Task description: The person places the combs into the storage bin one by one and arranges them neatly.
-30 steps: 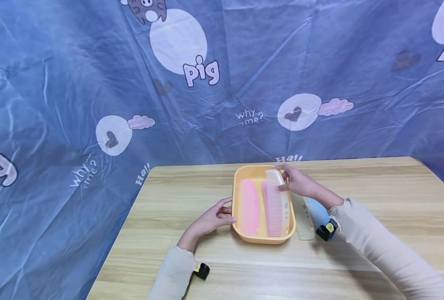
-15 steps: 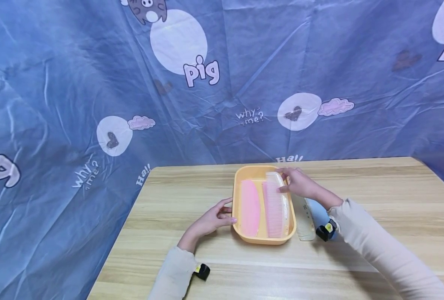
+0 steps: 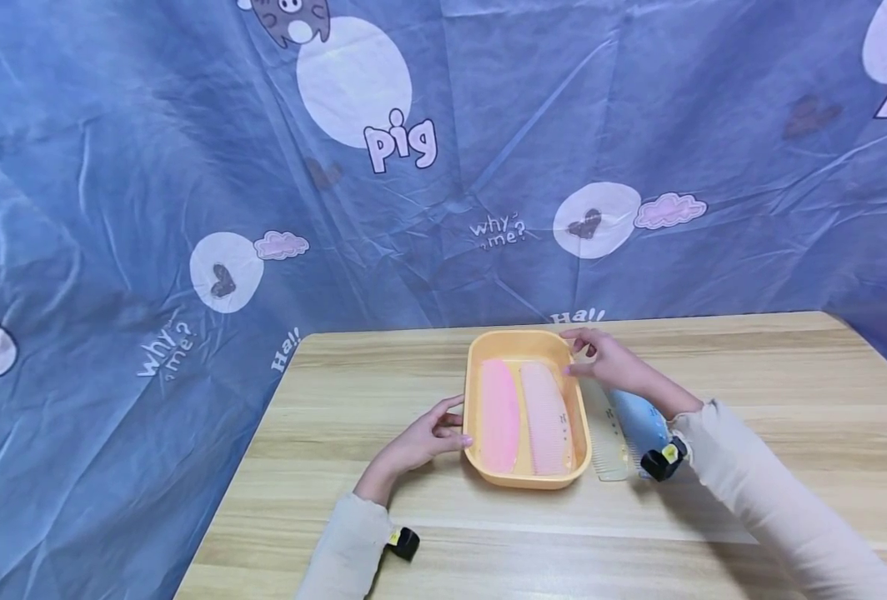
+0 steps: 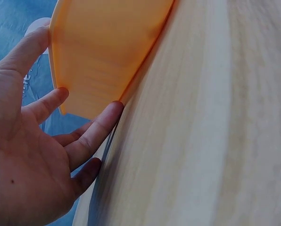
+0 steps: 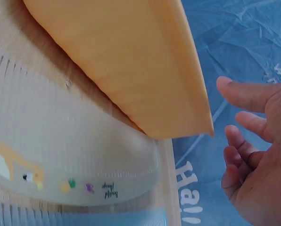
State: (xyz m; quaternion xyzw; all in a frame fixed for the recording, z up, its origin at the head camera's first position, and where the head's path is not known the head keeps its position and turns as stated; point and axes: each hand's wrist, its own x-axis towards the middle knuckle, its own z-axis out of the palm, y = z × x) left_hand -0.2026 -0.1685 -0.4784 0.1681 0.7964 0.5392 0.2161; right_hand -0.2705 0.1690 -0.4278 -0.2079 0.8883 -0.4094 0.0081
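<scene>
Head view, from the left: left of the orange tray (image 3: pixel 528 482), a light sleeve (image 3: pixel 349 542) with a black wrist camera (image 3: pixel 404 543) leads to the person's left hand (image 3: pixel 417 440), which grips the tray's left wall, thumb over the rim and fingers against the outside. The left wrist view shows those fingers spread, with the index and middle tips touching the wall.

Inside the tray, a bright pink comb (image 3: pixel 499 417) lies lengthwise along the left half, and a paler pink comb (image 3: pixel 546 421) with small dark marks lies along the right half, a gap between them. Whether that paler one is a single piece or stacked, I cannot tell.

At the tray's far right corner is the right hand (image 3: pixel 603 358), its fingers loosely bent and holding nothing; the right wrist view shows it apart from the rim. Just right of the tray, a whitish see-through comb (image 3: pixel 608 437) lies on the table (image 3: pixel 308 450), with a blue comb (image 3: pixel 642 421) beside it, partly under the right forearm. Behind the tray hangs a blue printed cloth (image 3: pixel 488 275).
</scene>
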